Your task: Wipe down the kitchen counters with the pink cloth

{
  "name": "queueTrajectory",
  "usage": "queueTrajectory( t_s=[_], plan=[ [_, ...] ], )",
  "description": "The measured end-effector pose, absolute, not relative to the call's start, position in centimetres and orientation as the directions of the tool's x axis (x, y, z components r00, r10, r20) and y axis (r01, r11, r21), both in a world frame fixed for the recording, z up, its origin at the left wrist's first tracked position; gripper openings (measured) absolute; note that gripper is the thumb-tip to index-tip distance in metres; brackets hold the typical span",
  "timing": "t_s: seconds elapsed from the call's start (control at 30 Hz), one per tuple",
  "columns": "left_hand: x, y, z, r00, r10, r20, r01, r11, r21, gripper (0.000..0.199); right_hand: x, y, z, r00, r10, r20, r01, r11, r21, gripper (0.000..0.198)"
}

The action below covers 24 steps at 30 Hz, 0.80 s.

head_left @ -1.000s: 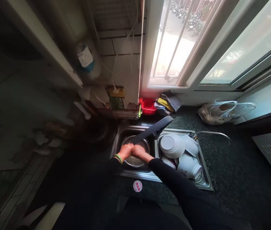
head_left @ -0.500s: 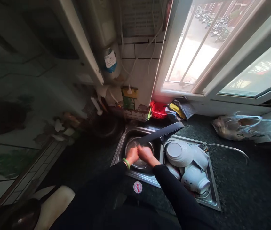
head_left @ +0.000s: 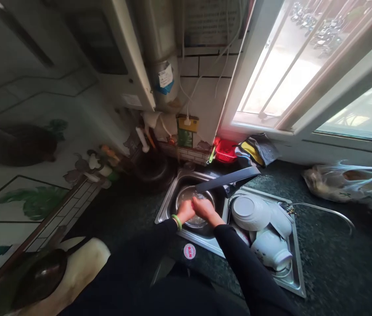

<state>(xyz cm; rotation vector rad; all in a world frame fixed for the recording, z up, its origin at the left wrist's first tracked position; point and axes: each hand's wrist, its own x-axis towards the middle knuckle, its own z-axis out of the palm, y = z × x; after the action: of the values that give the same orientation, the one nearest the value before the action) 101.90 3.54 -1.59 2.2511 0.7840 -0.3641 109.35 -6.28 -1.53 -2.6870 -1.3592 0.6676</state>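
My left hand [head_left: 186,212], with a green bangle at its wrist, and my right hand [head_left: 203,208] are pressed together over a round metal basin [head_left: 212,206]. The basin stands in the left bowl of a steel sink [head_left: 165,210]. A wide grey faucet [head_left: 225,179] reaches over the basin, and water splashes at its outlet just beyond my fingers. Both hands are closed against each other; what they hold, if anything, is hidden.
White bowls [head_left: 248,213] are piled in the sink's right side, with a thin curved metal spout [head_left: 334,213] beside them. A red basket [head_left: 225,150] and folded cloths [head_left: 260,149] sit below the window. A plastic bag [head_left: 344,182] lies on the right counter. A dark pot [head_left: 151,166] stands left of the sink.
The head view has turned slightly, so the surroundings sit further right. My hands remain together over the basin, with only a small shift of the fingers.
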Motion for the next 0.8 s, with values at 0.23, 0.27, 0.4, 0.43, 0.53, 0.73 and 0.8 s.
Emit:
queueTrajectory(
  t_s=[0.23,0.27,0.4,0.43,0.53,0.73,0.8],
  plan=[
    [101.0,2.8,-1.0,0.727,0.451,-0.517,0.684,-0.544,0.486,0.022,108.4,-6.9,-1.5,0.488,0.805,-0.337,0.801,-0.566,-0.194,0.028],
    [100.9,2.7,-1.0,0.723,0.456,-0.519,0.689,-0.534,0.490,0.022,108.3,-6.9,-1.5,0.478,0.811,-0.336,0.809,-0.556,-0.191,0.028],
    [100.5,2.4,-1.2,0.711,0.478,-0.516,0.703,-0.476,0.529,0.018,108.3,-7.1,-1.4,0.433,0.838,-0.333,0.842,-0.508,-0.184,0.028],
    [100.4,2.2,-1.3,0.709,0.485,-0.512,0.705,-0.458,0.542,0.016,108.4,-7.2,-1.4,0.423,0.842,-0.334,0.847,-0.499,-0.185,0.028],
    [100.3,2.0,-1.6,0.702,0.505,-0.502,0.705,-0.393,0.591,0.008,108.4,-7.3,-1.4,0.416,0.849,-0.325,0.844,-0.494,-0.210,0.026],
    [99.7,2.5,-1.3,0.723,0.476,-0.501,0.637,-0.179,0.750,0.017,107.6,-7.3,-1.0,0.547,0.791,-0.273,0.752,-0.608,-0.254,0.029],
    [99.2,2.8,-0.9,0.743,0.440,-0.505,0.591,-0.076,0.803,0.037,107.2,-7.5,-0.8,0.641,0.733,-0.228,0.666,-0.679,-0.310,0.030]
  ],
)
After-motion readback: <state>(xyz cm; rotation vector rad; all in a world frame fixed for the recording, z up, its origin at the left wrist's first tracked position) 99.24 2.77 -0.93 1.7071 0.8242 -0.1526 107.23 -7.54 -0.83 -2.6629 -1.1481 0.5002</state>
